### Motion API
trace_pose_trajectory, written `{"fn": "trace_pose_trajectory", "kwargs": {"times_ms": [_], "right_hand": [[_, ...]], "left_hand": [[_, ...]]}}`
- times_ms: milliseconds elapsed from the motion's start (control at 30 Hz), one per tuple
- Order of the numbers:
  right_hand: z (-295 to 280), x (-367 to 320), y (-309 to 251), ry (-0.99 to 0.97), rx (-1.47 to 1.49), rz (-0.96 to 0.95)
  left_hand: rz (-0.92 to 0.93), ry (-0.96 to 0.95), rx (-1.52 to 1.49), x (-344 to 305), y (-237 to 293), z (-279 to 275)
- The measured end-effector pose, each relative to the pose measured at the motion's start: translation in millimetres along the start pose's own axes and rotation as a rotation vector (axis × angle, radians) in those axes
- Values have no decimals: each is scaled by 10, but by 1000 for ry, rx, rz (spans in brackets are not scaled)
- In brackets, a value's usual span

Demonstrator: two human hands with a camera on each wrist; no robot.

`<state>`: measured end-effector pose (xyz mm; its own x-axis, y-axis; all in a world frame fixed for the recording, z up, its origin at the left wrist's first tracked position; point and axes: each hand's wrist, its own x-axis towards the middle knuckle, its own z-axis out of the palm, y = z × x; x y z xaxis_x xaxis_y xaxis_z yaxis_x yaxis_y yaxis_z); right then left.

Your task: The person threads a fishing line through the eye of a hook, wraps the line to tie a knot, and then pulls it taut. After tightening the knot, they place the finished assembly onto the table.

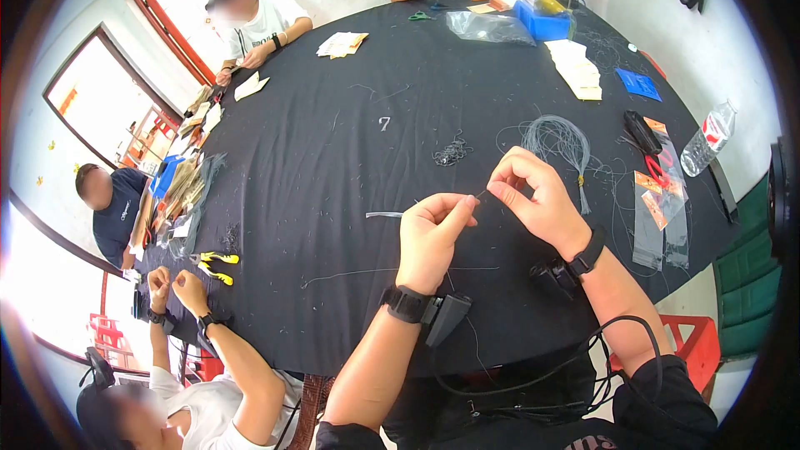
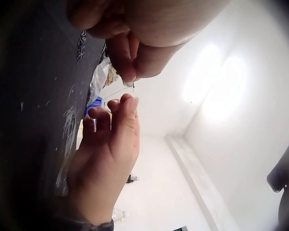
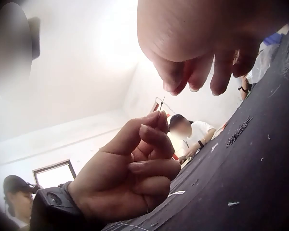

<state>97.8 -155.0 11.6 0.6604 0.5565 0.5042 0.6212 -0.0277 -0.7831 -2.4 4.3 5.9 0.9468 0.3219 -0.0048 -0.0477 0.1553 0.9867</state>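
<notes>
Black cloth, wrinkled and flecked with pale clippings, covers the surface (image 1: 283,208). Above it, the left hand (image 1: 429,237) pinches a thin strand (image 3: 163,102) between thumb and forefinger. The head view gives only a dark sliver between the two hands; the right wrist view adds a tiny dark bead or knot on the strand, just above the left fingertips. The right hand (image 1: 537,200) is near, at about 1 o'clock from the bead in that view, its fingers bent; whether it grips the strand cannot be told. Only the left wrist view shows glowing ceiling lights (image 2: 225,89).

Around the hands in the head view, a looped coil (image 1: 575,154) of glossy, translucent line lies at 2 o'clock, bound near its lower end. A tangled heap (image 1: 452,152) of small dark pieces sits at 11 o'clock, and a narrow clear tube (image 1: 383,214) near 9. Farther out are a smooth blue plastic bin (image 1: 542,25) toward 1 o'clock, red-handled scissors (image 1: 655,172) at 3, and a ribbed transparent bottle (image 1: 708,140) between 2 and 3.
</notes>
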Motion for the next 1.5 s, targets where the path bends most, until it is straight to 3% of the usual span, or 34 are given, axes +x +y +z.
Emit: {"fn": "trace_pose_trajectory", "kwargs": {"times_ms": [167, 267, 400, 500, 567, 700, 767, 833, 1033, 1233, 1500], "right_hand": [[-40, 6, 2, 24, -8, 24], [-159, -6, -88, 87, -10, 132], [-207, -179, -347, 316, 283, 253], [27, -339, -386, 472, 322, 308], [225, -373, -258, 313, 290, 358], [417, -367, -237, -53, 128, 386], [464, -306, -222, -226, 195, 426], [494, -232, -252, -289, 181, 407], [556, -218, -129, -247, 643, 582], [328, -188, -220, -323, 568, 590], [-192, -75, -328, -943, 474, 695]], "left_hand": [[2, 36, -6, 31, -15, -35], [11, 42, -28, 42, -34, -39], [13, 19, -57, 48, -36, -42], [-43, -5, -158, 39, -29, -41], [-129, -37, -276, 57, -44, -74], [-108, -25, -403, 71, -42, -98], [-84, -12, -455, 67, -14, -90], [-43, 7, -431, 66, -22, -93], [16, 37, -429, 44, -20, -76], [49, 19, -434, 71, -43, -135], [49, 71, -412, 115, -61, -178]]}}
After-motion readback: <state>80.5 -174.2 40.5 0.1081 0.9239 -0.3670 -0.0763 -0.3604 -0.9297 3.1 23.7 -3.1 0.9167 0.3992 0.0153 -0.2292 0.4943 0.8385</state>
